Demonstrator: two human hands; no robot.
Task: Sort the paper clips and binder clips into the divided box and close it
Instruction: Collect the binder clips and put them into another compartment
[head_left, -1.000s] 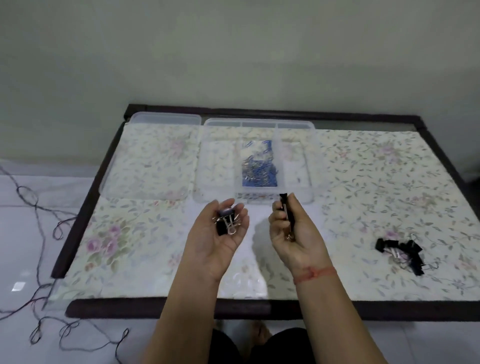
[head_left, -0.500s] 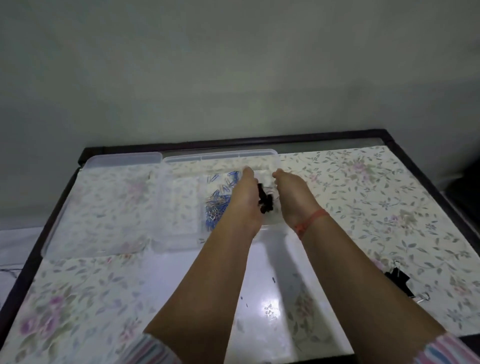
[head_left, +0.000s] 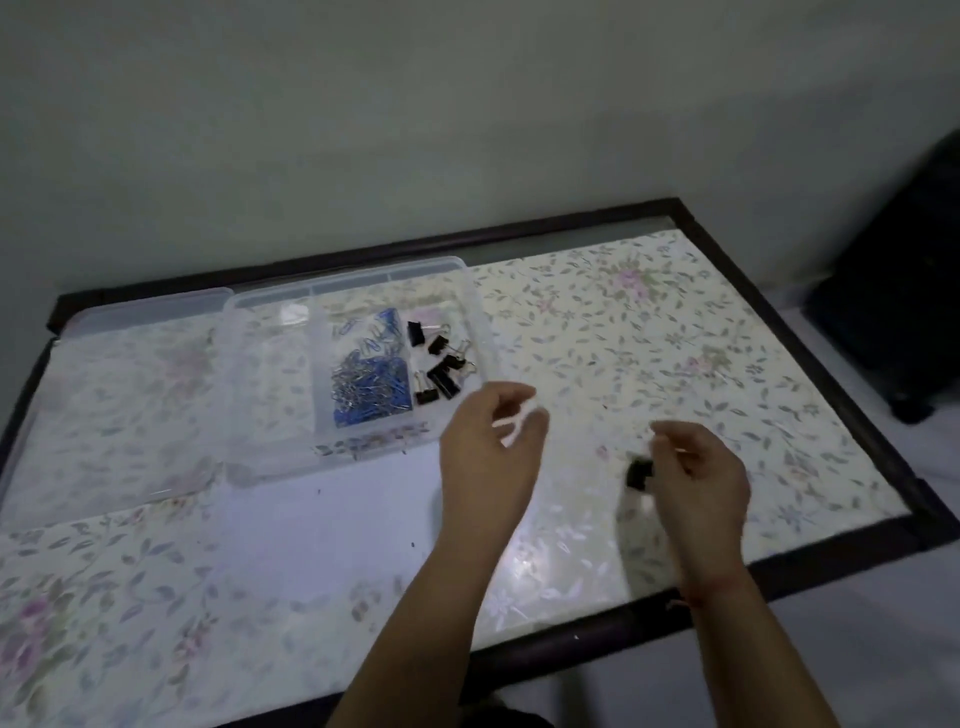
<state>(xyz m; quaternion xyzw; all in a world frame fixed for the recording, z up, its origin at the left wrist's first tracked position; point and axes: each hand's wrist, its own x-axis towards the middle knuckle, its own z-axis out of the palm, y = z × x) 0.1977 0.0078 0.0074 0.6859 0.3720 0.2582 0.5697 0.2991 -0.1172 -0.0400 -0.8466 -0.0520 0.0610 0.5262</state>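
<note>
Head view, wide-angle, looking down at the table (head_left: 675, 332). I am reading the risks first. A black binder clip (head_left: 639, 473) is showing at the fingertips of the right hand (head_left: 698, 475), and that region is blurring, so I cannot tell whether the fingers are gripping the clip or only closing over it where it lies. If the grip is partial, I judge the clip could be slipping out on the way across and skidding over the glossy floral cover. A second risk: the binder clips (head_left: 439, 366) already sorted are lying in the compartment at 3 o'clock within the divided box (head_left: 270, 467), directly beside the blue and silver paper clips (head_left: 369, 379) in the middle one; a careless toss could be landing over the low divider and mixing the two kinds. The compartment at 9 o'clock is looking unoccupied. The lid (head_left: 130, 405) is lying flat at 9 o'clock from the box, so closing is not yet done.

Pose: the left hand (head_left: 491, 447) is hovering at 4 o'clock from the box, fingers loosely curled and half open, holding nothing that I can see. The right hand is reaching out at 3 o'clock from the left, well apart from the box, fingers bending downward toward the cover.
</note>
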